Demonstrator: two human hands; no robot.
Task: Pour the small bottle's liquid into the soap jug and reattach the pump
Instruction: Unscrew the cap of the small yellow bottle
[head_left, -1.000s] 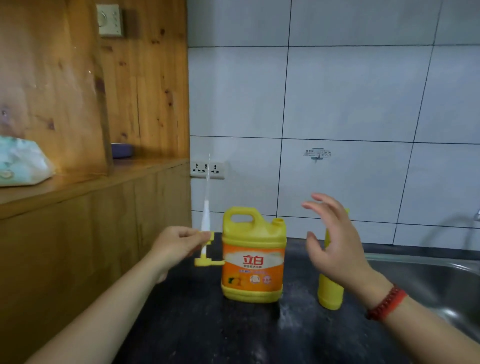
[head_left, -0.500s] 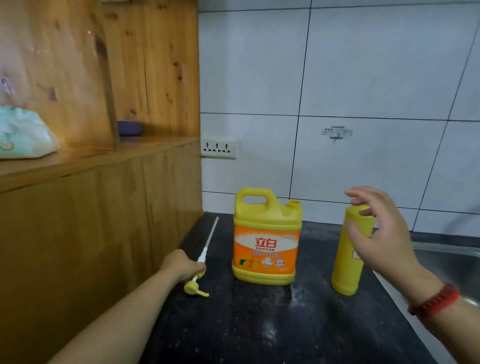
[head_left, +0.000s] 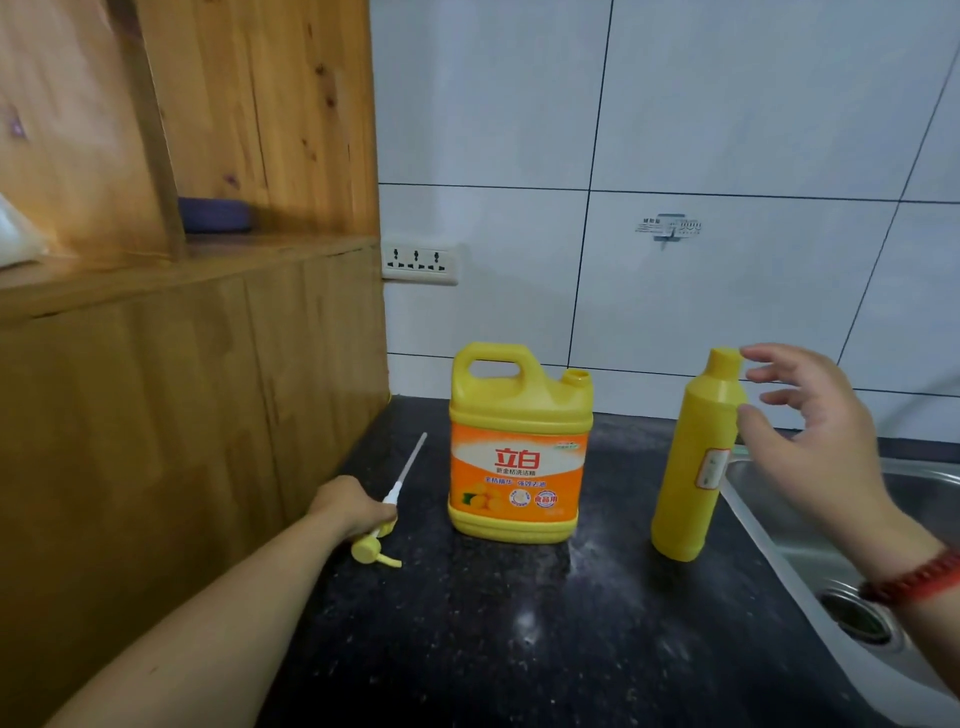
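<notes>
Two hands work: the left hand (head_left: 352, 506) seemingly pinches the pump (head_left: 387, 512) lying on the counter (head_left: 493, 623) beside the jug (head_left: 519, 447), the right hand (head_left: 810, 441) spread beside the bottle (head_left: 693, 457).

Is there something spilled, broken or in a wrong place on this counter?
No spill or damage shows. The pump is off the soap jug and lies flat on the dark counter, where the left hand grips it; the jug's neck stands open. The small bottle is upright and capped. Pale specks lie in front of the jug.
</notes>
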